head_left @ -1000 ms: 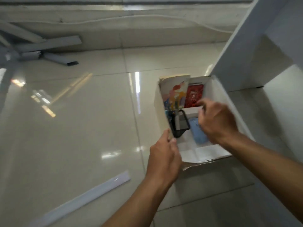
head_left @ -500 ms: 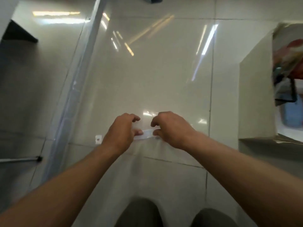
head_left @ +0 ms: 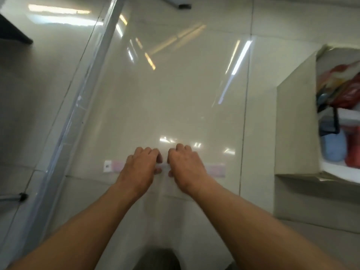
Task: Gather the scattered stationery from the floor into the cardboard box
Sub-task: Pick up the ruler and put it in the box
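Note:
A short, pale pink see-through ruler lies flat on the glossy tiled floor in front of me. My left hand and my right hand sit side by side on its middle, fingers curled over the far edge and thumbs at the near edge, pinching it. Both ends of the ruler stick out past my hands. The cardboard box stands at the right. Inside it are a black mesh pen holder, a blue item, red items and a colourful book.
A long clear strip runs diagonally across the floor on the left. A thin rod with a black tip pokes in from the left edge. A dark object is at the top left. My knees show at the bottom.
A second ago both hands were at the box. They have come down onto the short ruler on the floor, and since half a second ago they have hardly shifted.

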